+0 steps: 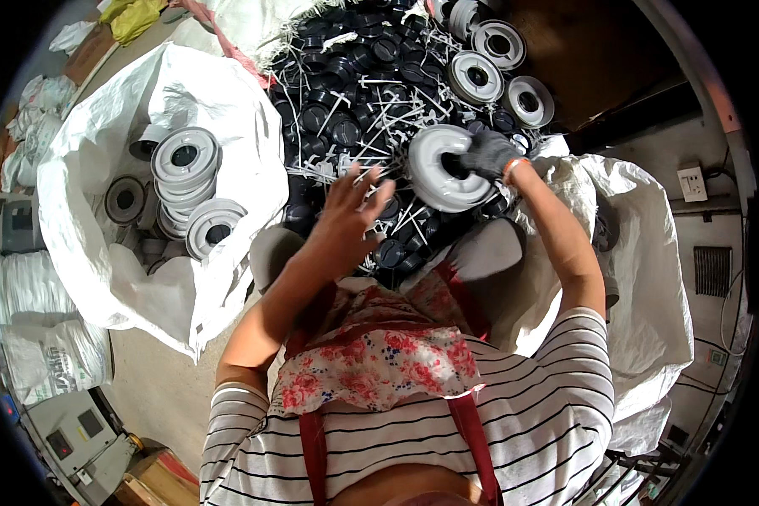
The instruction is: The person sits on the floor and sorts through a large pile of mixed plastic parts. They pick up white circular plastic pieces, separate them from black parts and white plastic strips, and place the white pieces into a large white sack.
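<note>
My right hand [491, 158], in a dark grey glove, grips a pale grey ring-shaped plastic part [430, 177] by its right side, fingers at the central hole. The ring is tilted over a heap of round black plastic caps [344, 131]. Thin white plastic sticks [396, 126] lie scattered among the caps. To the left of the ring hovers my bare left hand [354, 207], open, its fingers apart and slightly blurred, with nothing visible in it. Several similar rings [476, 78] rest at the far right edge of the heap.
A white woven sack [84, 194] on the left stands open, with stacked grey rings [185, 156] inside. On the right is another pale sack [649, 261] with grey parts in it. A wall socket [691, 184] and cables are beyond. Folded white sacks [38, 295] lie far left.
</note>
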A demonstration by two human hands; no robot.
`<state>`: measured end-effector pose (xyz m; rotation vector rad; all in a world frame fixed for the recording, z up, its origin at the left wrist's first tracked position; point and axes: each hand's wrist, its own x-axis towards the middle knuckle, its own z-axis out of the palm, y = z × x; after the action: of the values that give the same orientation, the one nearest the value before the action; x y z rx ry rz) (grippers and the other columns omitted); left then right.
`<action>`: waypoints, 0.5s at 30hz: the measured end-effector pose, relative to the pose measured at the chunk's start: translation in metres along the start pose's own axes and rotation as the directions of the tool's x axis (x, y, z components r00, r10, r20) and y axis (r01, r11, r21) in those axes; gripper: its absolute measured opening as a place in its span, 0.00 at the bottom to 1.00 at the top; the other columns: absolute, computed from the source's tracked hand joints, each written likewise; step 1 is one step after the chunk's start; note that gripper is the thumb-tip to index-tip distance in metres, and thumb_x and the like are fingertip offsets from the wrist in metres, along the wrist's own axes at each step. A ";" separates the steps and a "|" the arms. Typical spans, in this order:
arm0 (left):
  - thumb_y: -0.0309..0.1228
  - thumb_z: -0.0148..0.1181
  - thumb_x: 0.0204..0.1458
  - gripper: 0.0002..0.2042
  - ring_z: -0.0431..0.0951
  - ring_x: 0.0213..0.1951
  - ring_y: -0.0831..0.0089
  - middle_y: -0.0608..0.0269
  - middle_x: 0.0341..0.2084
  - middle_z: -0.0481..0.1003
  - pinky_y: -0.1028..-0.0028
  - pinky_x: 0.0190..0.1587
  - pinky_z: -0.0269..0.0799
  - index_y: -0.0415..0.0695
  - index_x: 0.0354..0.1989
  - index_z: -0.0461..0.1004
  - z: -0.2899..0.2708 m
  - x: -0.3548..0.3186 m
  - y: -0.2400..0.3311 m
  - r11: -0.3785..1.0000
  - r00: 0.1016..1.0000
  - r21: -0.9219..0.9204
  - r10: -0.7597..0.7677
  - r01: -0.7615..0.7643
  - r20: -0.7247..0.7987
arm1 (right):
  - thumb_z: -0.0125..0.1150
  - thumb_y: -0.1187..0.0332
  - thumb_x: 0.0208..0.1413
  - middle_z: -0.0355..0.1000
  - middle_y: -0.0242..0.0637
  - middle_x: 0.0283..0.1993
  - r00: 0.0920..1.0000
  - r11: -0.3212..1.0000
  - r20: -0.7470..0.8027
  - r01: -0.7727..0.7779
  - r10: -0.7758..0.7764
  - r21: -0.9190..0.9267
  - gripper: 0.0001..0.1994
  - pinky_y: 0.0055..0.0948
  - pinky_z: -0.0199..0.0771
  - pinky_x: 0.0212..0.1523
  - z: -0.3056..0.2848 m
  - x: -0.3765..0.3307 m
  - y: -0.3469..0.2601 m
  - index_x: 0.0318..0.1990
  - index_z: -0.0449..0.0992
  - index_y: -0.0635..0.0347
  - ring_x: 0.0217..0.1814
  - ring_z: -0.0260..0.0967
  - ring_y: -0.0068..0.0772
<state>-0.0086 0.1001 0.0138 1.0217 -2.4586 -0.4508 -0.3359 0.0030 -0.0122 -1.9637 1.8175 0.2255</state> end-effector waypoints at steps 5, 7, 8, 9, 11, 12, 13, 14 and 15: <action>0.27 0.64 0.39 0.28 0.62 0.59 0.54 0.53 0.48 0.71 0.51 0.64 0.48 0.41 0.54 0.69 0.021 0.026 -0.011 0.987 0.990 0.107 0.110 -0.119 0.085 | 0.51 0.37 0.49 0.74 0.55 0.34 0.973 0.905 0.051 0.191 -0.227 0.379 0.34 0.41 0.70 0.45 -0.003 0.012 -0.066 0.37 0.78 0.66 0.41 0.72 0.54; 0.30 0.67 0.36 0.29 0.66 0.56 0.55 0.52 0.46 0.72 0.55 0.62 0.54 0.40 0.52 0.70 0.015 0.021 -0.024 0.990 0.984 -0.090 -0.094 0.108 0.150 | 0.49 0.37 0.50 0.74 0.54 0.43 0.979 0.959 -0.204 0.058 0.000 0.278 0.34 0.42 0.70 0.47 0.015 0.063 -0.019 0.42 0.77 0.64 0.45 0.71 0.54; 0.34 0.70 0.32 0.29 0.72 0.48 0.59 0.54 0.40 0.74 0.61 0.54 0.66 0.36 0.47 0.71 0.008 0.021 -0.023 0.902 0.942 -0.282 -0.285 0.326 0.175 | 0.51 0.41 0.51 0.73 0.55 0.43 0.903 0.986 -0.417 -0.043 0.108 0.162 0.30 0.44 0.70 0.48 0.035 0.094 0.030 0.43 0.75 0.64 0.47 0.70 0.54; 0.34 0.71 0.34 0.29 0.74 0.45 0.63 0.55 0.39 0.74 0.64 0.50 0.69 0.36 0.47 0.70 0.007 0.013 -0.032 0.761 0.878 -0.441 -0.440 0.476 0.190 | 0.53 0.46 0.52 0.72 0.56 0.44 0.841 0.982 -0.508 -0.131 0.183 0.138 0.26 0.45 0.69 0.48 0.030 0.095 0.031 0.44 0.73 0.64 0.49 0.69 0.55; 0.34 0.72 0.36 0.28 0.76 0.39 0.69 0.57 0.36 0.75 0.70 0.41 0.74 0.36 0.46 0.70 0.007 0.010 -0.043 0.379 0.722 -0.699 -0.631 0.607 0.285 | 0.56 0.49 0.49 0.68 0.56 0.52 0.836 0.903 -0.363 -0.320 0.412 0.287 0.29 0.43 0.67 0.53 0.041 0.114 0.088 0.54 0.68 0.61 0.54 0.66 0.56; 0.32 0.69 0.43 0.23 0.76 0.33 0.76 0.61 0.34 0.75 0.77 0.35 0.73 0.36 0.47 0.69 0.012 0.011 -0.047 0.347 0.752 -0.780 -0.620 0.521 0.226 | 0.56 0.49 0.48 0.66 0.57 0.56 0.797 0.837 -0.322 -0.375 0.510 0.397 0.32 0.42 0.67 0.54 0.062 0.124 0.127 0.57 0.65 0.60 0.56 0.65 0.56; 0.30 0.67 0.45 0.21 0.76 0.34 0.75 0.61 0.34 0.75 0.77 0.35 0.73 0.36 0.47 0.69 0.013 0.012 -0.048 0.259 0.735 -0.835 -0.638 0.486 0.229 | 0.56 0.48 0.48 0.69 0.54 0.53 0.733 0.835 -0.400 -0.501 0.550 0.228 0.29 0.42 0.66 0.54 0.070 0.126 0.127 0.53 0.71 0.59 0.57 0.65 0.53; 0.29 0.65 0.47 0.20 0.76 0.34 0.75 0.61 0.34 0.75 0.76 0.36 0.73 0.36 0.47 0.69 0.013 0.013 -0.047 0.170 0.720 -0.880 -0.652 0.443 0.236 | 0.56 0.48 0.47 0.70 0.54 0.50 0.793 0.876 -0.372 -0.442 0.483 0.195 0.27 0.41 0.67 0.53 0.072 0.132 0.129 0.49 0.73 0.59 0.55 0.67 0.52; 0.28 0.63 0.48 0.18 0.76 0.35 0.74 0.61 0.35 0.75 0.75 0.37 0.73 0.36 0.47 0.69 0.012 0.015 -0.047 0.081 0.708 -0.916 -0.662 0.394 0.246 | 0.57 0.49 0.46 0.71 0.53 0.48 0.843 0.909 -0.340 -0.383 0.417 0.166 0.25 0.41 0.69 0.51 0.074 0.137 0.131 0.45 0.75 0.59 0.52 0.69 0.51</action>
<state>0.0027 0.0591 -0.0135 1.2177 -0.9842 -1.6656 -0.4345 -0.0929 -0.1628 -1.6191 2.4311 -0.1112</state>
